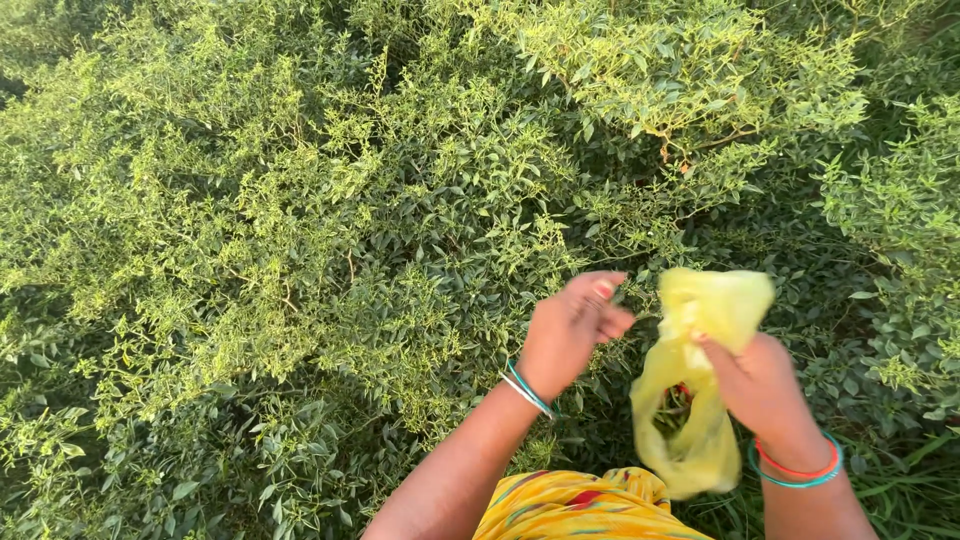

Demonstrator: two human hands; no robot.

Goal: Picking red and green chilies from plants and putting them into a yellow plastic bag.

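Observation:
My right hand [762, 388] grips a thin yellow plastic bag [700, 370] that hangs open below my fist, with something red showing inside it. My left hand [572, 330] is held just left of the bag, fingers curled together over the leafy bush [400, 220]; whether it pinches anything is hidden. Both wrists wear teal and orange bangles. The two hands are about a hand's width apart.
Dense green chilli-like bushes fill the whole view, with a sunlit branch [690, 70] at the upper right. A small red pod [685, 167] shows among the leaves. Yellow patterned cloth [585, 505] of my garment is at the bottom edge.

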